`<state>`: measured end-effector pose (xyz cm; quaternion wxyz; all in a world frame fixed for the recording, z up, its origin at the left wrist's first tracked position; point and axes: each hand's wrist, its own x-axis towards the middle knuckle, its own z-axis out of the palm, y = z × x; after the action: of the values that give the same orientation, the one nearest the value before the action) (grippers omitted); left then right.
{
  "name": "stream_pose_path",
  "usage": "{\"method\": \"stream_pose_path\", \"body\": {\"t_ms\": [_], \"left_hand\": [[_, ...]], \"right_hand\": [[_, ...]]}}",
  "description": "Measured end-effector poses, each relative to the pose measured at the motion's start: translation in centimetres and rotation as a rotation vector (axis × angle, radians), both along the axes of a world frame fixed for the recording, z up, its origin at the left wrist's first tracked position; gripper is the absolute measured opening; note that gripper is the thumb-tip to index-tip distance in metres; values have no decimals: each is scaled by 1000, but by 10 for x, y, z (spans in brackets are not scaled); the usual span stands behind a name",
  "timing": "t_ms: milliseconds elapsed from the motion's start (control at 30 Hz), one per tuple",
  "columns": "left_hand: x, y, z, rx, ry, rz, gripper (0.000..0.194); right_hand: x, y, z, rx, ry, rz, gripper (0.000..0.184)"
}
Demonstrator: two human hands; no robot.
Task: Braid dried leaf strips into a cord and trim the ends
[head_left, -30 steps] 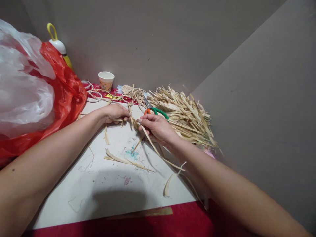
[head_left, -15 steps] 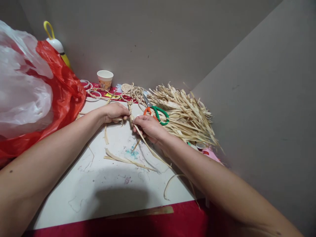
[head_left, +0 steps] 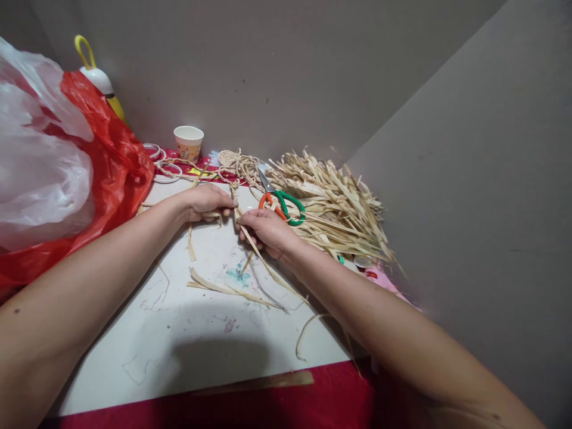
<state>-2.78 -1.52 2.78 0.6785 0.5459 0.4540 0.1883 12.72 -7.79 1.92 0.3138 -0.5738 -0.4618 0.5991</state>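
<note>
My left hand pinches pale dried straw strips at the end of a braid, with a short strip trailing under its fingers. Close on its right, my right hand is closed on a long flat straw strip that runs down over the white board. The braid leads away from the hands toward a coil of braided cord at the back. Loose straw strips lie on the board below the hands. Scissors with orange and green handles rest just beyond my right hand, against a straw bundle.
The large straw bundle fills the back right beside the wall. A paper cup and white rings stand at the back left. A red and white plastic bag bulges on the left, a yellow-handled bottle behind it.
Both hands keep nearly the same hold and place on the straw. The whole view has shifted very slightly.
</note>
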Motion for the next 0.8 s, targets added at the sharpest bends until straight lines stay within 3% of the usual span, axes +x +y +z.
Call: {"method": "stream_pose_path", "body": {"t_ms": [433, 500, 633, 700, 800], "left_hand": [[0, 1, -1, 3, -15, 20, 24], [0, 1, -1, -6, -14, 24, 23], [1, 1, -1, -29, -17, 12, 21], [1, 2, -1, -31, -24, 5, 21], [0, 1, -1, -27, -30, 8, 22]], "right_hand": [[1, 0, 3, 12, -20, 37, 18], [7, 2, 10, 81, -125, 17, 23], [20, 12, 23, 341, -276, -189, 16], [25, 17, 24, 292, -202, -169, 6], [26, 23, 19, 94, -72, 15, 5]]}}
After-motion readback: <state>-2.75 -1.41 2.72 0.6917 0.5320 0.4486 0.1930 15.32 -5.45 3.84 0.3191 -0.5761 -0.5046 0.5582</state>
